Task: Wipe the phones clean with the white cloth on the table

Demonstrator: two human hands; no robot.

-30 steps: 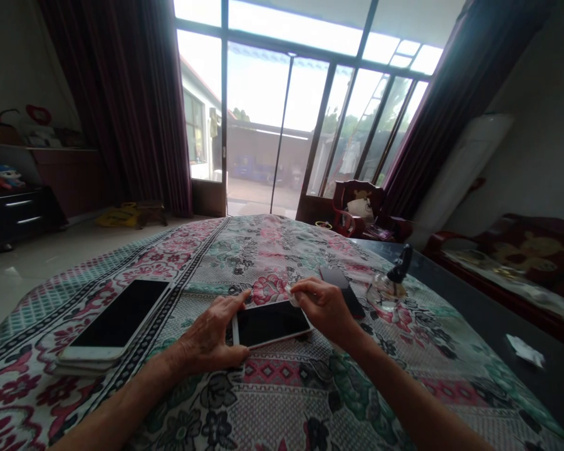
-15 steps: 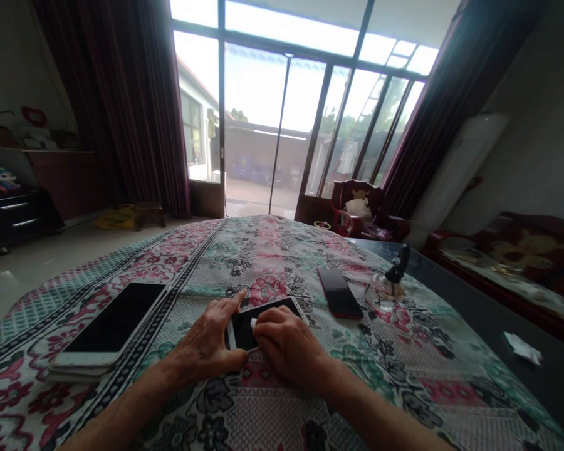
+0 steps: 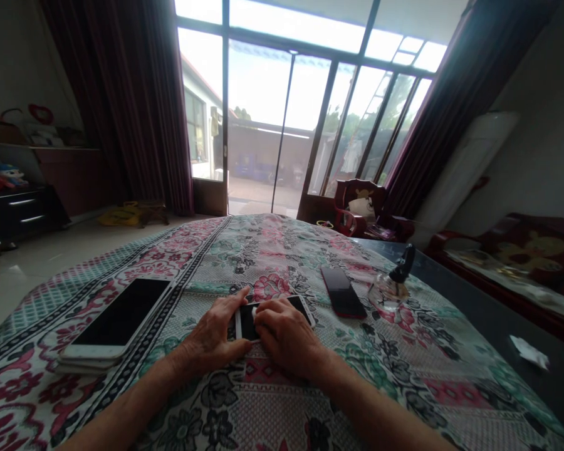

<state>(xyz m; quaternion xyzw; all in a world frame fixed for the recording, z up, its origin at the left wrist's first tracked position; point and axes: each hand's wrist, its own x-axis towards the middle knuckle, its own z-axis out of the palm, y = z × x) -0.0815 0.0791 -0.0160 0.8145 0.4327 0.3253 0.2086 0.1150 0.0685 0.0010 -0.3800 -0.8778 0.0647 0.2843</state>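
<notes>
A white-framed smartphone [image 3: 247, 324] with a dark screen lies on the flowered tablecloth in front of me. My left hand [image 3: 211, 332] grips its left end, thumb on the near edge and fingers at the far edge. Bunched over the middle of the screen, my right hand [image 3: 286, 335] presses a small white wad [image 3: 254, 312], which looks like tissue; most of it is hidden under the fingers. To the right lies a dark phone with a red edge [image 3: 343, 293]. Beside that phone stands a clear spray bottle [image 3: 389, 291] with a black nozzle.
Left of my hands, a large white phone [image 3: 122, 313] rests on top of another white device. A crumpled white tissue [image 3: 529, 352] lies on the dark surface at the right. Beyond the cloth-covered table [image 3: 244, 250] are a red wooden chair [image 3: 360, 207] and glass doors.
The smartphone has turned slightly and lies straighter across. My right hand has shifted a little toward the screen's far edge with the white wad. My left hand keeps its grip.
</notes>
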